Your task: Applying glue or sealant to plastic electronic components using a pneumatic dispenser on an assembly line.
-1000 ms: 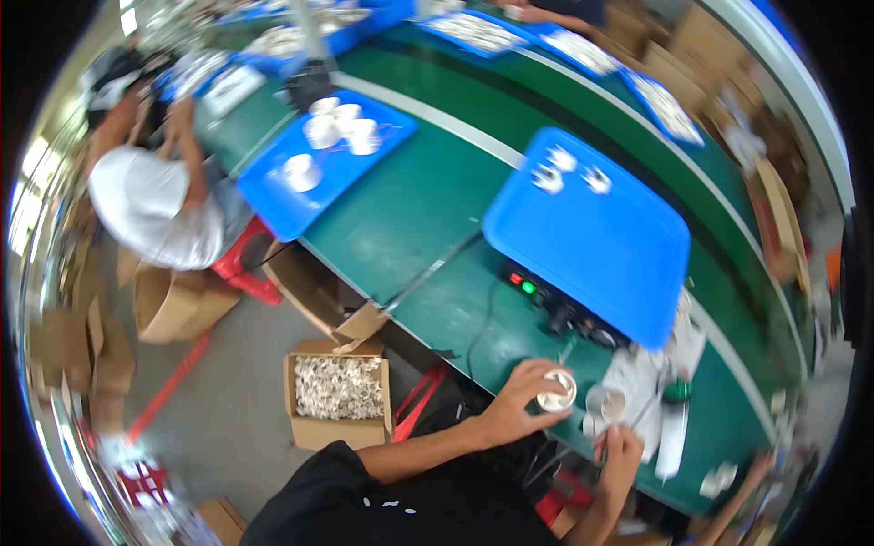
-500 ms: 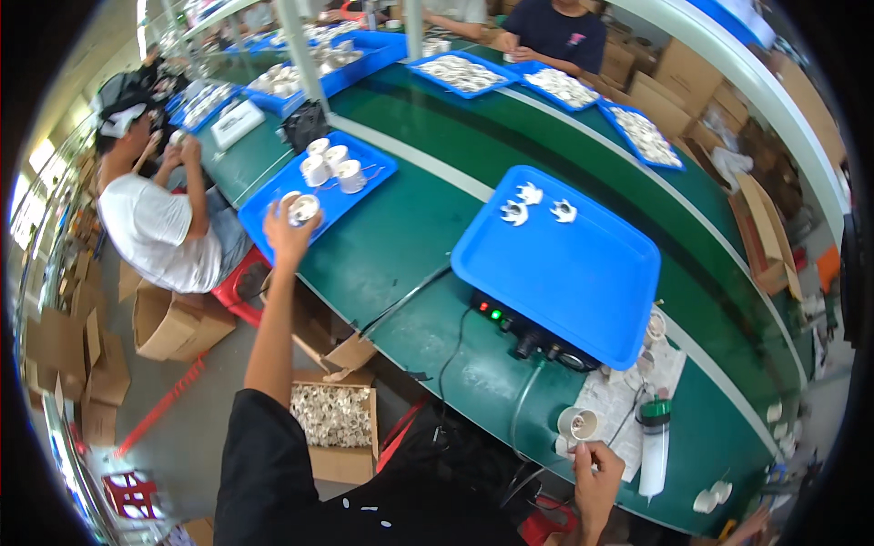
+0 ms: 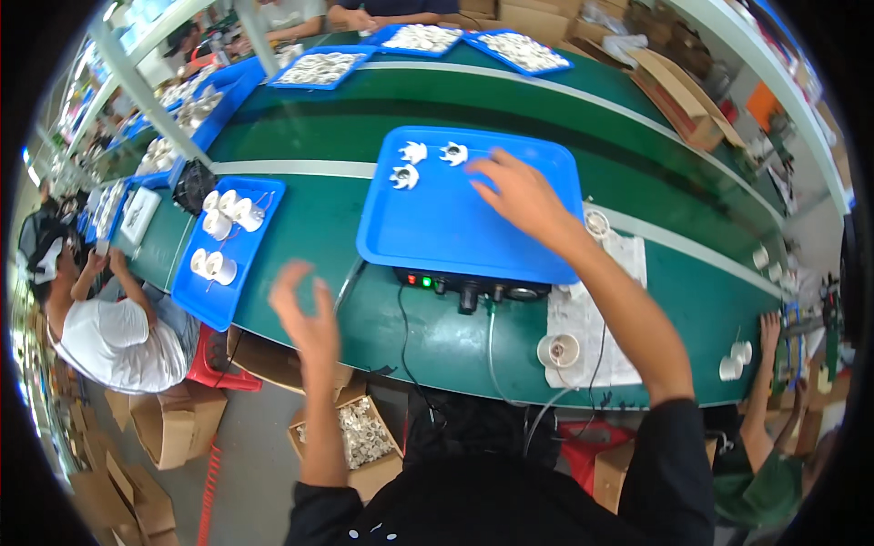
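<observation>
Three white pronged fittings (image 3: pixel 404 176) lie in the head view near the far left corner of a blue tray (image 3: pixel 455 232), which rests on a black control box (image 3: pixel 468 297) with lit displays. The right hand (image 3: pixel 521 196) is above the tray, fingers loosely spread and nothing visible in them; its fingertips are just beside the rightmost fitting (blur hides whether they touch). The left hand (image 3: pixel 308 314), also blurred, hangs with thumb and fingers well apart, seemingly bare, over the near edge of the green counter (image 3: pixel 382 332). To its left, a second blue tray (image 3: pixel 202 296) holds white cups (image 3: pixel 221 267).

A careless sweep of the right fingers could knock the fittings together or push one against the far rim. If the tray is merely laid on the box, the right forearm, crossing its near right corner, could tip it by pressing down. A clear tube (image 3: pixel 492 350) runs to the counter's near edge; a snagging sleeve could tug it toward the lone cup (image 3: pixel 557 350) on the white paper (image 3: pixel 616 323).
</observation>
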`<state>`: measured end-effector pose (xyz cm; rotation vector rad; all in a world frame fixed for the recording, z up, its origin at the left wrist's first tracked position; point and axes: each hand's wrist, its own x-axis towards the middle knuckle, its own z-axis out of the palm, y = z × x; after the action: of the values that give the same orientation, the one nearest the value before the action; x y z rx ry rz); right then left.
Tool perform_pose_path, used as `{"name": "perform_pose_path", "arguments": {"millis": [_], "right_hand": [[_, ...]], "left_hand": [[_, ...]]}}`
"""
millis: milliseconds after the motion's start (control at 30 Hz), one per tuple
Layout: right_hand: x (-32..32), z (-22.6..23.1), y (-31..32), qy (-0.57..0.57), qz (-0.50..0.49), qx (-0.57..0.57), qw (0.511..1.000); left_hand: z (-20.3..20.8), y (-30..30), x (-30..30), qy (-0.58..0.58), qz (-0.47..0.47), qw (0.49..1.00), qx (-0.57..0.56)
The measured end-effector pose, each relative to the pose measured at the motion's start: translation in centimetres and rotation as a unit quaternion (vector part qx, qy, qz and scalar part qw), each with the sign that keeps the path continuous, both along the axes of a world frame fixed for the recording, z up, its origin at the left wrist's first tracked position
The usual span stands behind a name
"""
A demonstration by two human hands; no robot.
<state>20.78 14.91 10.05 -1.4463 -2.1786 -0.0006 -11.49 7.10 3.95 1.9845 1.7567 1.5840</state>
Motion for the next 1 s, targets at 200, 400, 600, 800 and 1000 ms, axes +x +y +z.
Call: {"name": "perform_pose_path", "arguments": {"millis": [200,400,600,800,1000], "right_hand": [[-1.7,-3.6,9.5,-0.308,0.094,0.139,0.936],[-0.3,-4.2,9.1,-0.329,0.087,0.183,0.923],[1.6,-1.6,0.2,-0.267,0.134,0.287,0.91],[5.4,1.7,-11.5,-0.252,0.29,0.329,0.862],[5.4,0.6,-17.3,-0.034,0.186,0.183,0.965]], "left_hand": [[-1.2,-10.2,12.9,-0.088,-0.265,0.951,-0.129],[-1.9,-12.0,17.7,0.038,-0.351,0.925,-0.138],[-2.8,-11.7,20.2,0.091,-0.391,0.904,-0.143],[-3.4,-11.5,16.8,-0.003,-0.4,0.906,-0.136],[-4.8,-10.4,16.1,-0.047,-0.359,0.922,-0.137]]}}
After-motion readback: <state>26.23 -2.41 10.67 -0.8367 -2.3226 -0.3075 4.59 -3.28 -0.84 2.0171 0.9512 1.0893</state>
